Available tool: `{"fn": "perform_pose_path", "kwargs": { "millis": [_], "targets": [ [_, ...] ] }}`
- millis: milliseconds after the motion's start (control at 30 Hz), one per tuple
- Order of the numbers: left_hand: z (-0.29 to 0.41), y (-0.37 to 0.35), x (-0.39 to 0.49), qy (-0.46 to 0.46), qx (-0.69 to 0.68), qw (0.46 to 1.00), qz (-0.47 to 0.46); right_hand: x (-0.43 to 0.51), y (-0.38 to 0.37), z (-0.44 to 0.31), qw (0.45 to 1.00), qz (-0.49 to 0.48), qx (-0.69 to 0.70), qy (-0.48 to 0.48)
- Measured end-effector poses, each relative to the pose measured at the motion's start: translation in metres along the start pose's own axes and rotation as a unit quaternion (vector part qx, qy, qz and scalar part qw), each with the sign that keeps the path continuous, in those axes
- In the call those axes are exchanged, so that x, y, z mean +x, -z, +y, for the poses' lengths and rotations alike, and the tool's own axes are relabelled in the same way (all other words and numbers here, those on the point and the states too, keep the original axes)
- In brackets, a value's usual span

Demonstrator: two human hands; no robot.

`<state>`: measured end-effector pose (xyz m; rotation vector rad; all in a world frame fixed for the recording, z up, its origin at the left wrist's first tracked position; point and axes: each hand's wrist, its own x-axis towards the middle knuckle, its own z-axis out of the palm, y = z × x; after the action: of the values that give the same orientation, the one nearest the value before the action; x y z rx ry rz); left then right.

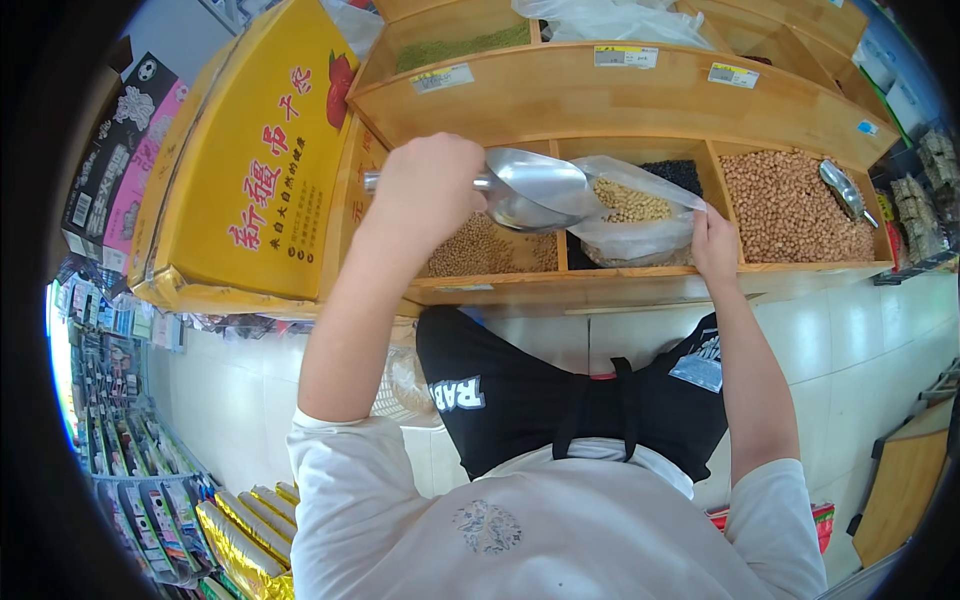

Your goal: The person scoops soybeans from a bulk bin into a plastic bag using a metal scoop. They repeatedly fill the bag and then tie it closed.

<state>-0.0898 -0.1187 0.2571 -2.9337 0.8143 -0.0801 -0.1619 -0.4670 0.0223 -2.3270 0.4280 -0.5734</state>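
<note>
My left hand (435, 176) grips the handle of a metal scoop (536, 191). The scoop is tilted, and its lip reaches the mouth of a clear plastic bag (645, 238). No beans show on the part of the scoop I can see. Pale yellow soybeans (634, 202) lie inside the bag. With my right hand (714, 244) I pinch the bag's right edge, which keeps its mouth spread. The bag sits over the middle compartment, partly hiding the black beans (673, 176) there. Below the scoop, the left compartment holds more soybeans (476, 244).
Shelled peanuts (795, 202) fill the right compartment, with a second metal scoop (841, 189) on them. A raised wooden tier (622, 94) with price tags stands behind. At left is a yellow cardboard box (255, 165). A white basket (409, 390) sits on the floor below.
</note>
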Motion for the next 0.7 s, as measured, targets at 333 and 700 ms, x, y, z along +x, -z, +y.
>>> {"fn": "perform_pose_path", "kwargs": {
  "millis": [333,700],
  "targets": [
    [-0.103,-0.076,0.001,0.136,-0.062,0.986,-0.080,-0.001,0.000,-0.003,0.999,-0.008,0.029,0.022],
    [-0.120,-0.297,0.011,0.099,-0.272,0.931,-0.223,0.000,0.003,-0.005,0.999,-0.033,0.000,0.006]
  ]
}}
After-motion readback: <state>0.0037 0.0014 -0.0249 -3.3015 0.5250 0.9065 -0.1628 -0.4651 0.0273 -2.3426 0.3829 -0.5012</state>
